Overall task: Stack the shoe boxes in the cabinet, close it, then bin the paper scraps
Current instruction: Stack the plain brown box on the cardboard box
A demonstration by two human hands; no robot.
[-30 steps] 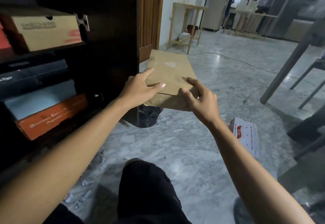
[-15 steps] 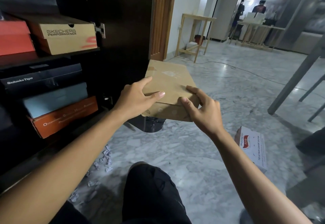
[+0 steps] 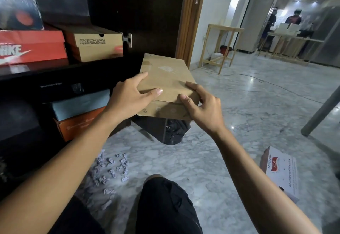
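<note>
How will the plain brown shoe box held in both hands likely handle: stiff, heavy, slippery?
The brown shoe box probably stays stiff: its cardboard faces look flat under the left hand and right hand. It seems fairly light, held in the air at one end only. The matte surface likely won't slip.

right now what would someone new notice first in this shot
First, the plain brown shoe box held up mid-frame, the left hand and right hand gripping its near end. To its left the open cabinet shows stacked boxes, the red Nike box and tan Skechers box on the upper shelf. On the marble floor lie grey paper scraps near the knee and a white Skechers box lower right.
</note>
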